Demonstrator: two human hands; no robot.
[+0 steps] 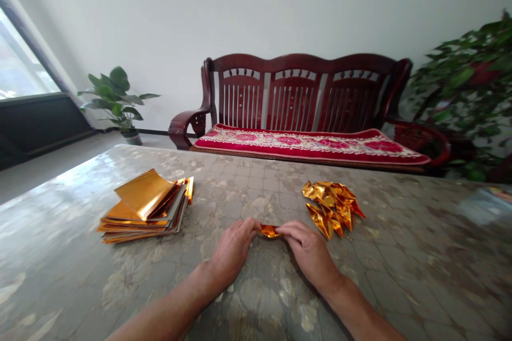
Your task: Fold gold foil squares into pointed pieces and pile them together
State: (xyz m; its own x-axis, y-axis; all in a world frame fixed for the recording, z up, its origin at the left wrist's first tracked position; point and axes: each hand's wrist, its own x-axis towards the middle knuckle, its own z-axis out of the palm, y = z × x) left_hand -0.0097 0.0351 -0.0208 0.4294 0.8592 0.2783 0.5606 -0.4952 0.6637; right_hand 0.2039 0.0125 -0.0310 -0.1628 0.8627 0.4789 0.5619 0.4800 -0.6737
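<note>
A small folded piece of gold foil paper (270,231) is held just above the patterned table (256,287), between my two hands. My left hand (237,248) pinches its left end with closed fingers. At the right end, the fingers and thumb of my right hand (308,249) are pressed together on the same piece. To the left lies a stack of flat gold foil sheets (140,213), uneven at the edges. Several folded gold foil pieces (334,205) sit in a loose pile just beyond my right hand.
Behind the table stands a dark red wooden bench (294,96) with a red floral cover (312,143). A potted plant (118,98) is at the left, a larger leafy plant (468,85) at the right. Something clear, like a plastic bag (486,205), lies at the table's right.
</note>
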